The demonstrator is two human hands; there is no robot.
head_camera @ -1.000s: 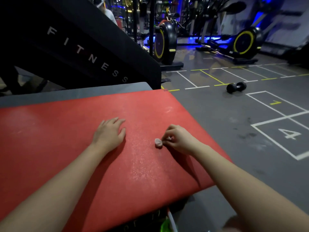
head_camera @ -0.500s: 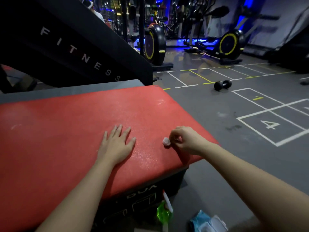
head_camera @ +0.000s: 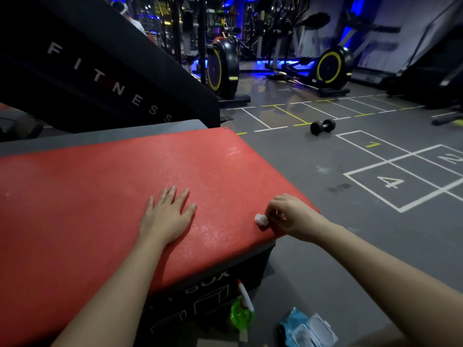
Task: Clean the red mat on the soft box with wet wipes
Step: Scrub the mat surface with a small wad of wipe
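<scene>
The red mat lies across the top of the black soft box. My left hand rests flat on the mat, palm down, fingers spread. My right hand is at the mat's near right corner, fingers pinched around a small balled-up white wet wipe that touches the mat surface. A damp sheen shows on the mat between my hands.
On the floor by the box stand a green spray bottle and a blue pack of wet wipes. A black dumbbell lies on the grey gym floor. A black slanted FITNESS pad and exercise machines stand behind.
My view has pulled back and dropped, revealing the box front, bottle and wipes pack. My right hand with the wipe has slid toward the mat's near right corner; my left hand's fingers have spread.
</scene>
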